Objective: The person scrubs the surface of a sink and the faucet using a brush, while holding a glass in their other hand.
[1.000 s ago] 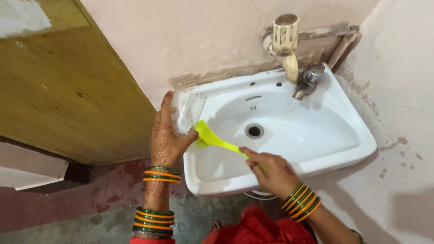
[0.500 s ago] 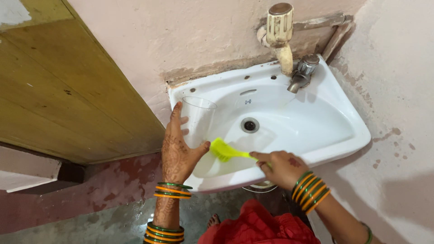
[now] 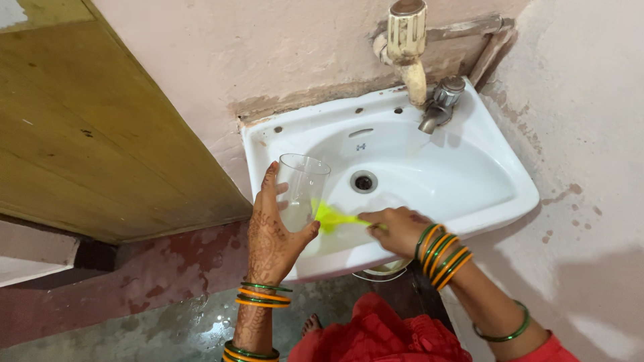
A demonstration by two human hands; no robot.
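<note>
the clear glass (image 3: 300,191), tilted a second ago, is now held upright at frame centre over the sink (image 3: 469,174) by the curled left hand (image 3: 275,234), while the yellow-green brush (image 3: 335,218), gripped by the right hand (image 3: 396,231), has been drawn against its side, so scrubbing appears underway.

White wall-mounted sink (image 3: 510,201) with drain (image 3: 363,181) and metal tap (image 3: 437,107).

We find no packages, signs or screens here. The nearest thing to a label is a small dark mark (image 3: 361,146) printed on the white sink's back wall, centre of the frame, above the drain.
</note>
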